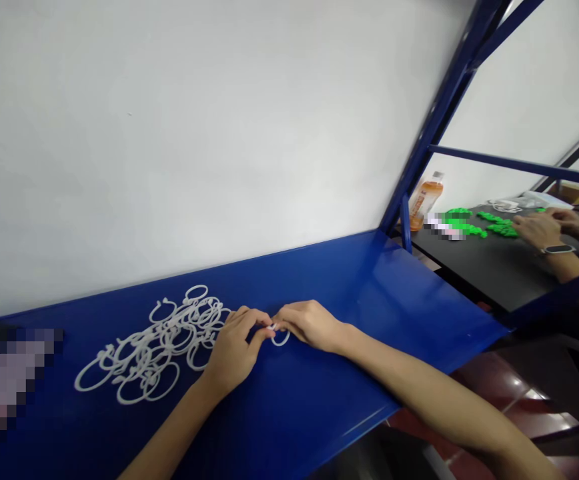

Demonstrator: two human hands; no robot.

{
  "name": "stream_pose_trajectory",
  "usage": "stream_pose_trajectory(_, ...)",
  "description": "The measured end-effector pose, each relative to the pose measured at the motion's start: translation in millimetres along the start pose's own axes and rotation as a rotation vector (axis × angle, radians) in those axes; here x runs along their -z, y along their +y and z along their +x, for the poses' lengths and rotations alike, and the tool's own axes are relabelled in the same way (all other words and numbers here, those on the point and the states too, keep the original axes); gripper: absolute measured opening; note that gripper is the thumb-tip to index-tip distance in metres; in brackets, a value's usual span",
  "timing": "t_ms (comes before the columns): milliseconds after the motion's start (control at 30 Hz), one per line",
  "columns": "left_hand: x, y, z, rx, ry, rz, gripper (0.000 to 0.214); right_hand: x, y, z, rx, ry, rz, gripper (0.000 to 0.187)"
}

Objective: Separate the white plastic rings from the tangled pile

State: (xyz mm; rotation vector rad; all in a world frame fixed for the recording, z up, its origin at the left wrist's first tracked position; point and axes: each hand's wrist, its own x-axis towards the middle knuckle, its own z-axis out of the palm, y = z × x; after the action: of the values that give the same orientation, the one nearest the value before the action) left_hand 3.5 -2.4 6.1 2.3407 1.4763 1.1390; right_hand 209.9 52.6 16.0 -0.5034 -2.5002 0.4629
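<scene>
A white plastic curtain ring (pixel 281 344) is pinched between my two hands, low over the blue shelf. My left hand (pixel 234 350) is closed, its thumb and fingertips on the ring's upper left part. Closed on the ring's upper right side is my right hand (pixel 314 325); its fingers hide part of the ring. The lower curve of the ring shows beneath my fingertips. Just left of my left hand lies a tangled pile of white rings (pixel 162 343), several with small knobs at their ends.
The blue shelf (pixel 339 277) runs along a white wall, with a blue metal post (pixel 434 107) at its right. A blurred-out object (pixel 7 393) lies at left. On a black table (pixel 469 263) are an orange drink bottle (pixel 425 203), green pieces (pixel 502 228) and a co-worker's hands (pixel 542 230).
</scene>
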Motion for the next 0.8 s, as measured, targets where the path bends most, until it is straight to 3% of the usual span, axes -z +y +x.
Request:
stream_pose_trajectory(167,16.5,-13,6,-0.068,-0.048,0.369,0.024,8,17,2,-0.116,0.036,-0.032,0.028)
stream_pose_trajectory(300,48.5,-38,8,0.181,-0.063,0.734,0.034,17,36,0,-0.366,0.054,-0.198,0.029)
stream_pose_trajectory(400,68.7,-58,3,0.353,-0.16,0.851,0.038,24,43,-2,-0.59,-0.005,-0.366,0.032)
stream_pose_trajectory(500,78.9,-70,0,0.39,-0.219,0.809,0.038,28,42,-2,-0.702,-0.022,-0.482,0.035)
stream_pose_trajectory(567,81.9,-70,1,0.365,-0.164,0.745,0.036,29,39,-1,-0.688,0.014,-0.509,0.035)
stream_pose_trajectory(700,81.0,-51,11,0.278,0.093,0.46,0.029,25,26,2,-0.473,0.141,-0.419,0.032)
stream_pose_trajectory(800,67.7,-24,14,0.36,0.144,0.057,0.029,16,6,3,-0.286,0.158,-0.206,0.04)
